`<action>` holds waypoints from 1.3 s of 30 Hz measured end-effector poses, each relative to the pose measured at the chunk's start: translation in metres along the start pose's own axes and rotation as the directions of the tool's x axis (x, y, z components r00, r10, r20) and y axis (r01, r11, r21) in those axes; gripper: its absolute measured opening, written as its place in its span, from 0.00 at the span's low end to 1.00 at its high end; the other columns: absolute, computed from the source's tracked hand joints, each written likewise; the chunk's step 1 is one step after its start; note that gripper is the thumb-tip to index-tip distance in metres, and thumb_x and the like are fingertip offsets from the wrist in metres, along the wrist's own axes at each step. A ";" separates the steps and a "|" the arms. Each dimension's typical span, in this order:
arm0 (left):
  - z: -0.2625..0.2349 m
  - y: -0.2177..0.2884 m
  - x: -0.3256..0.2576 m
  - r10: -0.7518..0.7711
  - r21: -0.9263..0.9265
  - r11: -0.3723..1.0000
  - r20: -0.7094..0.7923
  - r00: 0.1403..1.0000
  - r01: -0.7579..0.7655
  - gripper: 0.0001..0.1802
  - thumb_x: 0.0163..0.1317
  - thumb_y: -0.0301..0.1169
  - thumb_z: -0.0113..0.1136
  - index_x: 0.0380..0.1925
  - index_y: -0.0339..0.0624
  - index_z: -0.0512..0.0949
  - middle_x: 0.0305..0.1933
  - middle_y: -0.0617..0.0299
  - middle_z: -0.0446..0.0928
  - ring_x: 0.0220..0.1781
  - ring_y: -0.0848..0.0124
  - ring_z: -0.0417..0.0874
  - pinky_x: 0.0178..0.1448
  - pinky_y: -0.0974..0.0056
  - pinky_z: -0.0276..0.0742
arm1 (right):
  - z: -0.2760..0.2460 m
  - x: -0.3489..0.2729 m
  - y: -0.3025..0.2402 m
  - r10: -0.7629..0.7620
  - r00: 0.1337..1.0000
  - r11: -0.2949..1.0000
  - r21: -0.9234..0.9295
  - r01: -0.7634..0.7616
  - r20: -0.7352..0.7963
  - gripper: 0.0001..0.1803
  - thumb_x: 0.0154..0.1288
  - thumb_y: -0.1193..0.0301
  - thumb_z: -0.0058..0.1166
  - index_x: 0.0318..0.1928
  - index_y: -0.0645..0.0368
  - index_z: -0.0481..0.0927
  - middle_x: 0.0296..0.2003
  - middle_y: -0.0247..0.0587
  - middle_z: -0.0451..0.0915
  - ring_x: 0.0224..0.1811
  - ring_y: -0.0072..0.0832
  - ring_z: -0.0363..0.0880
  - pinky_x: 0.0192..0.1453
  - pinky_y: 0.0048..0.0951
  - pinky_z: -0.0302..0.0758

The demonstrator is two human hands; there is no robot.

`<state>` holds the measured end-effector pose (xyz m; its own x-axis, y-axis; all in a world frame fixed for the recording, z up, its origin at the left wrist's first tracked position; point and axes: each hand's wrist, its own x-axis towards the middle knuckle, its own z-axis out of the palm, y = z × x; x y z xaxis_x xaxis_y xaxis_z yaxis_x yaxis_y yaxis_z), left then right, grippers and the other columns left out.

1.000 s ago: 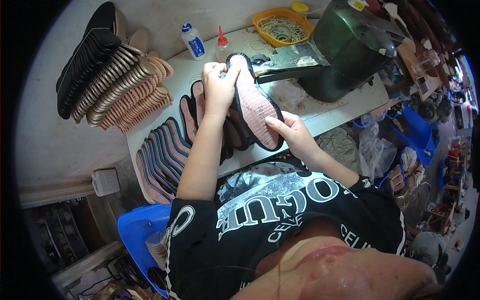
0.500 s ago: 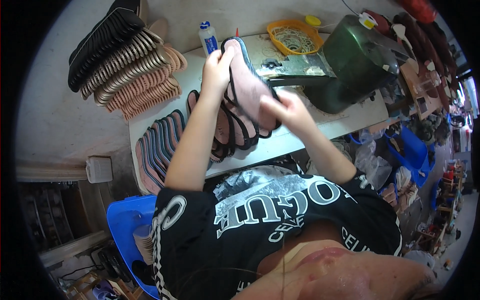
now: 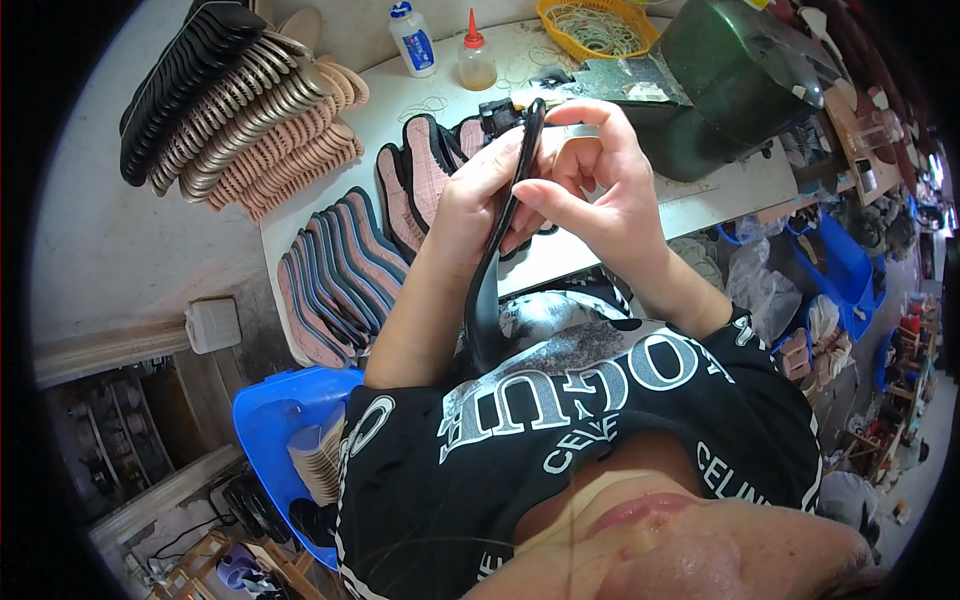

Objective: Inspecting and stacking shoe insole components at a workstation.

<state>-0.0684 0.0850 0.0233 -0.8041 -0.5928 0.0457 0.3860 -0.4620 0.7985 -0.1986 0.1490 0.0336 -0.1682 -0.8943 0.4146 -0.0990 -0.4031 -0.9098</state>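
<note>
Head view shows one sole, edge-on, its upper part between both hands. The left hand pinches this part; the right hand presses its thumb to it, fingers curled near one silvery object, kind unclear. Beyond the hands are two bottles, one white and one clear, one basket and one machine. Left of the left hand lies one row of soles, too overlapped for counting.
</note>
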 end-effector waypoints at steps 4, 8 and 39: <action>-0.008 -0.003 -0.005 0.003 -0.062 0.998 0.145 0.989 0.006 0.18 0.71 0.39 0.40 0.47 0.34 0.69 0.35 0.59 0.74 0.31 0.77 0.75 0.34 0.75 0.70 | -0.007 -0.002 -0.006 0.051 0.996 0.999 -0.019 -0.050 0.075 0.28 0.54 0.73 0.65 0.53 0.62 0.65 0.18 0.27 0.71 0.17 0.09 0.65 0.22 0.12 0.57; -0.021 -0.010 -0.013 0.031 0.091 0.995 0.077 0.997 -0.038 0.22 0.71 0.36 0.43 0.59 0.33 0.64 0.54 0.57 0.72 0.55 0.73 0.72 0.60 0.69 0.66 | -0.001 -0.007 -0.009 0.115 0.987 0.964 0.228 -0.137 0.108 0.24 0.58 0.74 0.61 0.52 0.62 0.66 0.22 0.33 0.76 0.22 0.13 0.74 0.25 0.12 0.64; -0.223 0.022 -0.236 0.479 0.217 0.192 -0.872 0.102 0.957 0.38 0.55 0.60 0.53 0.45 0.31 0.75 0.51 0.36 0.73 0.62 0.43 0.66 0.63 0.50 0.62 | 0.056 -0.023 0.082 0.044 0.918 0.740 -0.630 0.235 0.393 0.38 0.52 0.64 0.62 0.64 0.57 0.62 0.64 0.46 0.60 0.67 0.39 0.57 0.65 0.45 0.51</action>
<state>0.2308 0.0677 -0.1040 0.4974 -0.8569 -0.1357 -0.7936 -0.5126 0.3277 -0.1483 0.1256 -0.0521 0.2268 -0.9153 0.3329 -0.7306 -0.3859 -0.5633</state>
